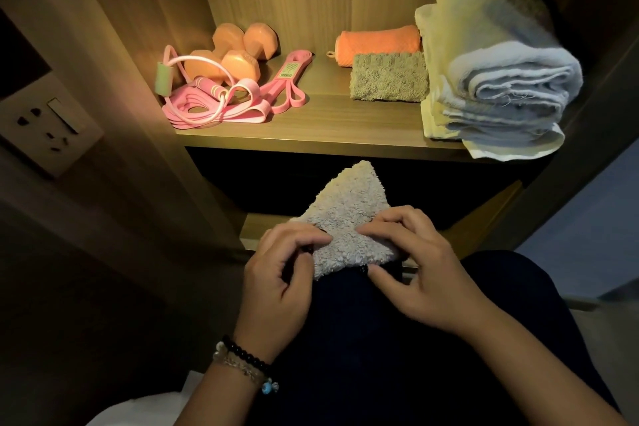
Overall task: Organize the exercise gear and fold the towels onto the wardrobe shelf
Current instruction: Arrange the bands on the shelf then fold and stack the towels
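Note:
A small fluffy beige towel (345, 214) lies folded on my dark lap below the wardrobe shelf (311, 138). My left hand (280, 280) pinches its left edge and my right hand (411, 266) pinches its right edge. On the lit shelf, two orange dumbbells (235, 52) stand at the back left. In front of them lie pink resistance bands (221, 104), one reaching right, and a jump rope with a green handle (162, 78). An orange rolled towel (378, 41) and a folded olive towel (389, 78) sit mid-right. A big stack of white and pale yellow towels (498, 79) overhangs the shelf's right end.
The wardrobe's left side panel (148, 45) and a wall socket plate (52, 121) stand at the left. A lower shelf edge (256, 228) shows just behind the towel. Dark trousers (380, 356) fill the foreground. A pale floor (587, 235) shows at the right.

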`<state>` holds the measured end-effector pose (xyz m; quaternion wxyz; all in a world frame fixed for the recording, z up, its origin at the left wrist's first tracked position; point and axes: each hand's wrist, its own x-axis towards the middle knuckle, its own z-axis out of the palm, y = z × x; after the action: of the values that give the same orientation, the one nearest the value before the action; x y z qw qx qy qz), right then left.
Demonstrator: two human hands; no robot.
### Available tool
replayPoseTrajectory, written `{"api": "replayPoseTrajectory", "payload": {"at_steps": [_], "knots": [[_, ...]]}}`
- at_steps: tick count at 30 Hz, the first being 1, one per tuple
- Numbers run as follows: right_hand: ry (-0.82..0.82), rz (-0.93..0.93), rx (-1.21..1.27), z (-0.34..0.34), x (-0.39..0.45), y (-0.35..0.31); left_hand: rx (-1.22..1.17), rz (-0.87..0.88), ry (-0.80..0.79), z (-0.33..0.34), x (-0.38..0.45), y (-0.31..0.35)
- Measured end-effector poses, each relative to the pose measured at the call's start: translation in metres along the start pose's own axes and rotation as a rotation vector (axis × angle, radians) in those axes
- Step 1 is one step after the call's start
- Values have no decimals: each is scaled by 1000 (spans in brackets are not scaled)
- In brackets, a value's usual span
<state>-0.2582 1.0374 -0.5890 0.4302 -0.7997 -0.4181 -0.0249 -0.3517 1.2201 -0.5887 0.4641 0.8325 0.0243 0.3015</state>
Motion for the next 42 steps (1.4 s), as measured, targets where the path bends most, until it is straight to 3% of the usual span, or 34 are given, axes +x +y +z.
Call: {"api": "replayPoseTrajectory", "payload": {"at_steps": [4,14,17,22,24,26,28,32,35,38,42], "knots": [[-62,67,-16,-6,12,-1,-22,-25,-76,-1,-6,0],[-38,146,67,-11,12,-16,-10,-184,135,-7,-4,1],[-27,279,104,-9,18,-21,34,-307,134,-4,4,4],[123,459,30,-2,27,-21,80,-451,61,3,27,7],[220,356,-115,3,26,-24,88,-486,53,5,34,5],[279,92,-296,5,23,-21,88,-523,53,6,37,4],[194,-82,-325,7,15,-12,84,-542,60,6,37,4],[-17,-9,-186,5,9,-2,50,-506,106,6,31,7],[-42,27,-136,3,14,0,62,-320,115,4,25,2],[-20,118,-19,0,18,1,58,-166,9,-3,20,-2],[7,193,121,-5,15,2,-10,-164,-49,-7,15,-1]]}}
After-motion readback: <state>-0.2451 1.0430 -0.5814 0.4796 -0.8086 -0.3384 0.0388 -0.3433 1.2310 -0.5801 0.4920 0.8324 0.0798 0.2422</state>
